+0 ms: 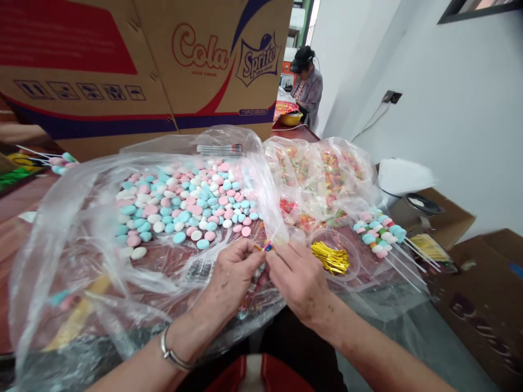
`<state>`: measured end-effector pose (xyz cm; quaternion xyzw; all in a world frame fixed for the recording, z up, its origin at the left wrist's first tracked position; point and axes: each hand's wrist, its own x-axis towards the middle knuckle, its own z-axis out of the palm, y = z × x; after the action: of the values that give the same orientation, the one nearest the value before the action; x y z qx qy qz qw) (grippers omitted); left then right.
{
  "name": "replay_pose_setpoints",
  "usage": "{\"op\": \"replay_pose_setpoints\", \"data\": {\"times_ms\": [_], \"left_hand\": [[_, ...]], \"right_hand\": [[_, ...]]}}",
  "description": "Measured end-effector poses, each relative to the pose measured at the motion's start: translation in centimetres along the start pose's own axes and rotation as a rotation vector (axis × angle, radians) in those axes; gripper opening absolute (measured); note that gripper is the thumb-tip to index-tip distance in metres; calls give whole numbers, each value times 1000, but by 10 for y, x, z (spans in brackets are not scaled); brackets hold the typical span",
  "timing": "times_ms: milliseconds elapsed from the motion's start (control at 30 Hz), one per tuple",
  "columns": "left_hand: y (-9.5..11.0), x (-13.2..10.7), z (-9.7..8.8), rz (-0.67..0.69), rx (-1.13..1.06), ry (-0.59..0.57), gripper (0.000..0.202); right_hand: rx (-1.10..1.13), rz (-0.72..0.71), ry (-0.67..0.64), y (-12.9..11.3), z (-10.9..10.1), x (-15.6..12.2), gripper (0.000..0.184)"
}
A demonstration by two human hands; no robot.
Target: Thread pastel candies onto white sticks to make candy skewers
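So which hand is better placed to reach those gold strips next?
Probably the right hand: the gold strips lie beside it. The left hand is farther off, nearer the pastel candies. Both seem to pinch a small colourful item, so the right might first let go.

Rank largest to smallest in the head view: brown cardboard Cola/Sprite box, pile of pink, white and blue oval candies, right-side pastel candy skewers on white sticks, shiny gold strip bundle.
1. Brown cardboard box
2. Pink, white and blue candy pile
3. Pastel candy skewers
4. Gold strip bundle
Apparent size only.
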<state>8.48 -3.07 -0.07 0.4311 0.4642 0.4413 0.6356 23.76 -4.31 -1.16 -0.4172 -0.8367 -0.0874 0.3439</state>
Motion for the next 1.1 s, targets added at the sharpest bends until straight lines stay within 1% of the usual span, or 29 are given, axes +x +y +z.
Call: {"op": "replay_pose_setpoints", "data": {"times_ms": [67,100,133,200,233,267,300,367,400,433,467,500,567,633,667,700,733,767,800,833,900,933,967,1000,1033,1067,1100], "left_hand": [[6,1,-4,-58,81,-87,17],[10,2,-7,-109,134,-160,13],[14,2,-11,-162,192,-251,9],[20,2,-18,-261,302,-451,3],[23,2,-21,-294,342,-530,4],[24,2,-24,-314,372,-585,5],[26,2,-26,-325,401,-612,6],[26,2,-27,-306,480,-606,7],[26,1,-27,-257,545,-575,6],[26,0,-25,-176,636,-517,6],[25,-2,-23,-62,746,-429,7],[23,-3,-20,82,861,-324,10],[19,-8,-15,433,1045,-100,14],[13,-14,-12,805,1099,88,18],[10,-17,-11,968,1076,136,19],[7,-20,-11,1083,1030,142,19],[5,-23,-12,1128,965,115,16],[4,-24,-12,1080,877,71,10],[4,-24,-13,952,759,26,5],[6,-23,-14,775,601,8,12],[17,-19,-20,415,207,25,33],[25,-16,-24,313,3,45,42],[34,-14,-31,243,-152,12,48],[42,-14,-38,256,-236,-10,53],[49,-14,-47,307,-234,-44,57],[54,-15,-55,298,-167,-136,57],[57,-16,-62,305,-111,-177,53]], "right_hand": [[-55,-256,-33,7,-5,2,30],[-39,-366,-68,11,-9,4,30],[-8,-459,-113,15,-13,7,29],[61,-583,-212,20,-21,12,25],[86,-618,-261,20,-25,13,23],[100,-636,-298,19,-28,14,22],[96,-641,-324,16,-30,14,22],[46,-606,-343,8,-30,12,23],[5,-567,-332,4,-29,10,25],[-44,-512,-304,0,-25,9,26],[-93,-440,-263,-3,-21,8,27],[-135,-353,-203,-4,-14,7,27],[-176,-159,-65,-3,0,10,27],[-112,37,53,1,12,18,26],[-41,127,105,3,16,23,24],[48,208,158,3,18,29,22],[147,280,203,2,18,35,19],[247,341,241,-2,17,40,17],[341,385,269,-8,15,44,15],[424,402,282,-15,12,46,15],[571,376,264,-31,8,49,14],[636,357,244,-37,8,48,14],[700,353,217,-42,8,48,15],[759,369,183,-44,10,47,15],[808,403,151,-44,12,46,15],[843,448,133,-43,13,46,15],[866,491,129,-41,15,47,14]]}}
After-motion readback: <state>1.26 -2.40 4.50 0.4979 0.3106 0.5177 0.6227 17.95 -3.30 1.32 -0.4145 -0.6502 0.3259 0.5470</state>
